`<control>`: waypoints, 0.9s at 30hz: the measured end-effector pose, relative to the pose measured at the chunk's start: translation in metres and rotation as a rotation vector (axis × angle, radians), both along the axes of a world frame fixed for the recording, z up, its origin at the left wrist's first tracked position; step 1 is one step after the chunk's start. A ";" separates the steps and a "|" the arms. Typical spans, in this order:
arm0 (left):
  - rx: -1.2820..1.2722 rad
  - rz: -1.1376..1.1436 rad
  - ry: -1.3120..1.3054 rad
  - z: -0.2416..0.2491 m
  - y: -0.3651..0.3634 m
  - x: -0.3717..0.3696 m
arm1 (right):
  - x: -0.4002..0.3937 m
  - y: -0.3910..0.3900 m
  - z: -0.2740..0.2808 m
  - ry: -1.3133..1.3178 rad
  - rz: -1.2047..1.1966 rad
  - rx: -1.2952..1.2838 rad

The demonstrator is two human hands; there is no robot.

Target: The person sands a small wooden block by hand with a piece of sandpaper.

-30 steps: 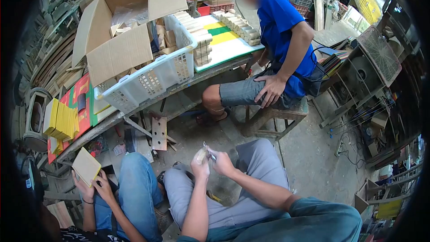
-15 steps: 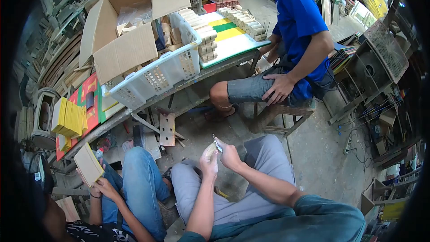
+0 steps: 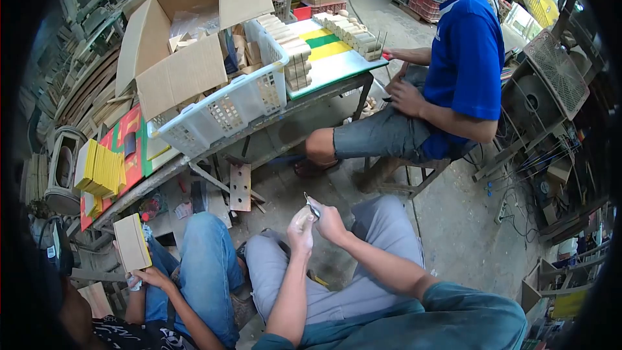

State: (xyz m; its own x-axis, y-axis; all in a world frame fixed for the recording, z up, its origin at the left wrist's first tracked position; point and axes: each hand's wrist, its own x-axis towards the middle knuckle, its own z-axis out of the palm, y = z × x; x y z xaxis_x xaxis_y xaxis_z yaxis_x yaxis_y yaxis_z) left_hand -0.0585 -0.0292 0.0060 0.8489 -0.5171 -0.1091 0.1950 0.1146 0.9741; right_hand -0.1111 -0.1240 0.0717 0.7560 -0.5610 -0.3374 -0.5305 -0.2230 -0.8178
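Observation:
Above my lap, my left hand (image 3: 300, 232) is closed round a small pale wooden piece (image 3: 302, 216). My right hand (image 3: 329, 223) is closed on a small tool (image 3: 313, 208) with a dark handle and a thin pointed tip that sticks up. The two hands are close together, with the tool beside the wooden piece. My fingers hide most of the piece, and whether the tool's tip touches it cannot be made out.
A long table (image 3: 324, 94) bears a white crate (image 3: 223, 113), a cardboard box (image 3: 183, 78) and rows of wooden pieces (image 3: 350, 30). A person in blue (image 3: 470, 58) sits ahead on a stool. Another person at left holds a board (image 3: 132, 242). A fan (image 3: 532, 100) stands right.
The person in blue has turned and leaned back to the right, one hand now at the table's end. The co-worker at left has tilted the board more upright. My hands have barely shifted.

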 end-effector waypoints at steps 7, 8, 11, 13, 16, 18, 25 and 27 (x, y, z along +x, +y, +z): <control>0.008 -0.047 0.050 0.004 0.005 0.002 | -0.006 0.009 -0.018 -0.300 0.025 -0.276; 0.004 -0.046 0.048 0.005 0.004 0.000 | -0.002 0.001 -0.006 -0.001 0.032 -0.070; 0.022 -0.003 0.035 -0.003 0.001 0.008 | -0.006 0.022 -0.035 -0.301 -0.018 -0.198; -0.057 0.024 0.136 -0.002 0.005 0.011 | -0.010 0.031 -0.031 -0.578 -0.018 -0.446; -0.029 -0.014 0.114 0.003 0.005 0.003 | -0.002 0.005 -0.018 -0.207 -0.002 -0.135; 0.016 -0.056 0.092 0.002 0.005 0.005 | -0.006 0.016 -0.021 -0.231 -0.024 -0.139; 0.039 -0.053 0.051 0.008 0.001 -0.002 | -0.002 0.000 -0.013 -0.058 0.012 -0.074; 0.025 0.003 0.088 0.001 0.001 0.004 | -0.005 0.017 -0.057 -0.342 -0.012 -0.186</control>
